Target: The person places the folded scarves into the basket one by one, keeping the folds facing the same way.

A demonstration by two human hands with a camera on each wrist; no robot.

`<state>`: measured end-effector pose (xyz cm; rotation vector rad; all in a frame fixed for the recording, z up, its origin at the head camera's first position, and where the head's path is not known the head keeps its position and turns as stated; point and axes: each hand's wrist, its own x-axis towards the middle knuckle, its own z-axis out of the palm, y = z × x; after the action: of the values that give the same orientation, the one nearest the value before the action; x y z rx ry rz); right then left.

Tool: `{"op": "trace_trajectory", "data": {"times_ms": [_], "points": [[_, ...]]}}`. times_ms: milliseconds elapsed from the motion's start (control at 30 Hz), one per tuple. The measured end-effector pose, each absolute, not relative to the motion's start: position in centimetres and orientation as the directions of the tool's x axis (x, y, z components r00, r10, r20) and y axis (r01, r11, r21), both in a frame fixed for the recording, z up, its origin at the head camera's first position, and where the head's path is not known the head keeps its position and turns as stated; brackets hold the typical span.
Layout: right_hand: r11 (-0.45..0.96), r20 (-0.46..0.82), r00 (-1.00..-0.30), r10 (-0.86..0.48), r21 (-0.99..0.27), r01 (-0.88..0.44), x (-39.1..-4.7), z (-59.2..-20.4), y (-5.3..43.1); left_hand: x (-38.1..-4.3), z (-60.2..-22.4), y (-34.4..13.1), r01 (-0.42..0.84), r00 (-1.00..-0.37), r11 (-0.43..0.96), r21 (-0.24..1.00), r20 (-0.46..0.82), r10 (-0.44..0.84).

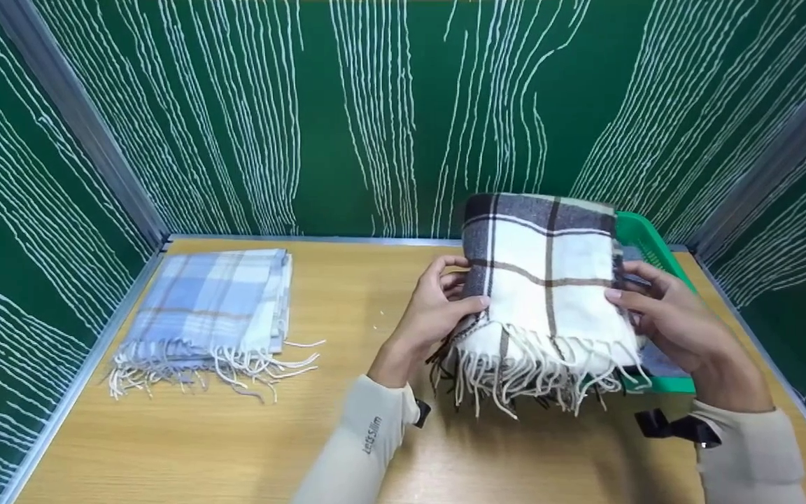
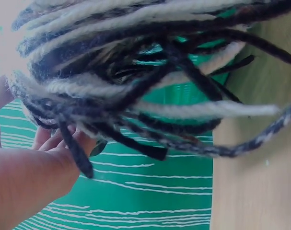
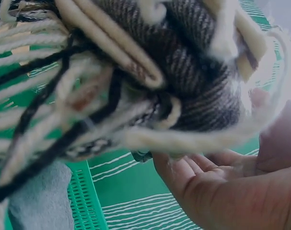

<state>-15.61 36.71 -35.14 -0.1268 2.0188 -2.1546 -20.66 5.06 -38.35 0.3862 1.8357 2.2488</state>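
Between my two hands hangs a folded plaid scarf (image 1: 522, 308), white with dark grey and brown bands and a fringe along its near edge. My left hand (image 1: 438, 308) grips its left side, thumb on top and fingers under it. On the opposite side my right hand (image 1: 669, 315) holds the fold the same way. The scarf overlaps the green basket (image 1: 655, 241) in the head view. Dark and white fringe strands (image 2: 207, 108) fill much of the left wrist view. Layered folds of the scarf (image 3: 193, 72) show in the right wrist view.
At the left of the wooden table (image 1: 347, 434) lies a folded light blue and white plaid scarf (image 1: 214, 301), its fringe toward me. A grey cloth (image 3: 42, 196) lies in the basket. Green walls (image 1: 375, 105) with white wavy lines enclose the table's back and sides.
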Motion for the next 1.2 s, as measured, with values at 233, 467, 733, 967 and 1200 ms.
{"op": "trace_trajectory", "data": {"times_ms": [233, 467, 733, 967, 1200], "points": [[-0.066, -0.076, -0.975, -0.208, -0.994, 0.091, -15.5, -35.2, 37.9, -20.5, -38.5, 6.0, -0.009, -0.941, -0.222, 0.975, 0.067, 0.333], [-0.060, -0.093, -0.972, -0.215, -0.992, 0.108, -15.3, -35.1, 39.1, -20.4, -38.5, 6.9, -0.008, -0.935, -0.206, 0.979, 0.065, 0.347], [-0.032, -0.146, -0.976, -0.165, -0.988, 0.153, -14.8, -34.8, 40.2, -20.6, -38.8, 8.2, 0.002, -0.926, -0.233, 0.973, 0.090, 0.367], [-0.020, -0.140, -0.974, -0.180, -0.989, 0.146, -14.8, -34.6, 41.4, -20.4, -38.8, 9.0, 0.012, -0.925, -0.207, 0.978, 0.089, 0.370], [0.013, -0.134, -0.978, -0.159, -0.991, 0.134, -14.9, -34.2, 42.3, -20.3, -38.6, 9.9, 0.042, -0.921, -0.168, 0.985, 0.103, 0.375]]}}
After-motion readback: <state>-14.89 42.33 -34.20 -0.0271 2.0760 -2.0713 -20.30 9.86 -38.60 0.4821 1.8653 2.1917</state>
